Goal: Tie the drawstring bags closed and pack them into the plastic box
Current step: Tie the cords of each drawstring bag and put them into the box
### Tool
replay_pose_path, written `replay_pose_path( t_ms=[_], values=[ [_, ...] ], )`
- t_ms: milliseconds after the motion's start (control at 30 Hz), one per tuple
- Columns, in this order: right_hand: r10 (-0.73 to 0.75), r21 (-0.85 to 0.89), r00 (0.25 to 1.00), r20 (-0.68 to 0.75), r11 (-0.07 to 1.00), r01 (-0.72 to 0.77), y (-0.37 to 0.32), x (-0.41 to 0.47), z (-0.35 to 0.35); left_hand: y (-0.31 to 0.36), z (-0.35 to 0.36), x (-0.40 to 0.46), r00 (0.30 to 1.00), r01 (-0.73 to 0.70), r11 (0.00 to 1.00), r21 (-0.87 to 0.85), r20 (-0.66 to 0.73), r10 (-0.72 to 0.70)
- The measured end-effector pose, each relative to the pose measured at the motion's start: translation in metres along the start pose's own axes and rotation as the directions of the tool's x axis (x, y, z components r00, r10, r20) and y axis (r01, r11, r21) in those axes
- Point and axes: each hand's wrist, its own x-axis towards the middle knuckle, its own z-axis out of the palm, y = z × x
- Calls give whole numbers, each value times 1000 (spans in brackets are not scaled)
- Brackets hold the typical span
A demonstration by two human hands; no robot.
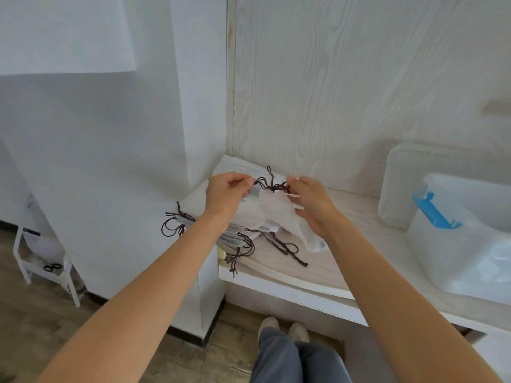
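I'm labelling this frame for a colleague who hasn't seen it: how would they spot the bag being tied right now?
Start at the pale wood-grain shelf in the wall corner, where white drawstring bags lie in a pile. The bag being tied is lifted above it, its dark cord pinched between the left hand and right hand; the others lie flat, unheld.

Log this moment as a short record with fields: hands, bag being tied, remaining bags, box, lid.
left hand: pinches the dark drawstring
right hand: pinches the cord's other end
bag being tied: white, held above the pile
remaining bags: stacked on the shelf, cords loose
plastic box: right, open, blue latch
lid: leaning against the wall behind the box
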Motion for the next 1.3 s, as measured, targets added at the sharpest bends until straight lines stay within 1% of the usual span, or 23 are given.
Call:
replay_pose_path(
  t_ms=[100, 167, 300, 367, 400, 467, 533, 600, 667, 733, 767, 833, 900, 933, 967, 1000, 1033, 1067, 1100, 1167, 1200, 1233, 1300],
  values=[
    [-67, -37, 997, -26, 997, 66, -2, 4, 5, 7, 17, -5, 996, 35, 996, -88, 82, -27],
    [-96, -65, 995, -28, 993, 94, -4, 3, 2, 15, 26, -8, 994, 46, 988, -145, 106, -30],
    [-79, -4, 996, -45, 997, 79, -10, -4, -16, 34, 39, -11, 984, 73, 960, -269, 178, -25],
    [-90, 21, 995, -32, 996, 91, -16, -6, -24, 40, 44, -14, 980, 42, 968, -249, 200, 9],
    [-101, 25, 994, -51, 994, 102, -19, -7, -28, 43, 47, -16, 981, 18, 975, -223, 192, 26],
    [-122, 65, 984, -133, 989, 131, -26, -9, -35, 50, 55, -20, 987, -1, 979, -205, 159, 34],
    [-139, 143, 973, -183, 976, 166, -35, -14, -44, 59, 67, -24, 988, 33, 981, -193, 157, -2],
    [-143, 218, 972, -185, 959, 182, -44, -19, -54, 66, 80, -25, 978, 115, 983, -140, 190, -87],
    [-148, 302, 973, -178, 933, 197, -54, -25, -65, 68, 90, -27, 948, 252, 963, -92, 225, -227],
    [-157, 444, 971, -179, 868, 222, -64, -31, -76, 65, 102, -30, 887, 398, 914, -80, 286, -361],
    [-165, 504, 971, -175, 832, 232, -68, -33, -81, 64, 108, -34, 857, 441, 894, -80, 332, -393],
    [-188, 583, 971, -149, 777, 240, -76, -40, -93, 66, 124, -48, 800, 486, 870, -89, 446, -401],
    [-196, 651, 974, -111, 727, 220, -80, -42, -102, 64, 136, -53, 747, 532, 843, -77, 513, -424],
    [-196, 677, 974, -109, 703, 218, -81, -43, -108, 66, 141, -57, 705, 575, 817, -51, 538, -462],
    [-197, 695, 973, -119, 683, 223, -82, -44, -114, 66, 147, -59, 648, 620, 784, -29, 582, -491],
    [-198, 704, 971, -132, 671, 232, -83, -44, -121, 66, 151, -62, 590, 652, 758, -8, 634, -500],
    [-196, 704, 968, -153, 666, 246, -85, -45, -128, 67, 157, -63, 549, 680, 733, -14, 673, -497],
    [-198, 705, 964, -177, 658, 265, -86, -48, -136, 72, 163, -68, 533, 689, 724, -10, 684, -498],
    [-201, 712, 959, -198, 643, 282, -88, -50, -145, 77, 169, -72, 548, 668, 744, 2, 675, -494],
    [-192, 728, 951, -243, 611, 310, -90, -59, -165, 90, 177, -78, 545, 663, 748, -31, 705, -454],
    [-182, 720, 943, -277, 611, 329, -91, -64, -174, 94, 182, -78, 530, 679, 732, -53, 724, -440],
    [-171, 702, 930, -325, 615, 358, -92, -70, -184, 100, 186, -77, 531, 680, 730, -65, 730, -430],
    [-160, 622, 877, -453, 647, 440, -93, -84, -202, 115, 196, -76, 592, 643, 759, -96, 691, -414]
  ],
)
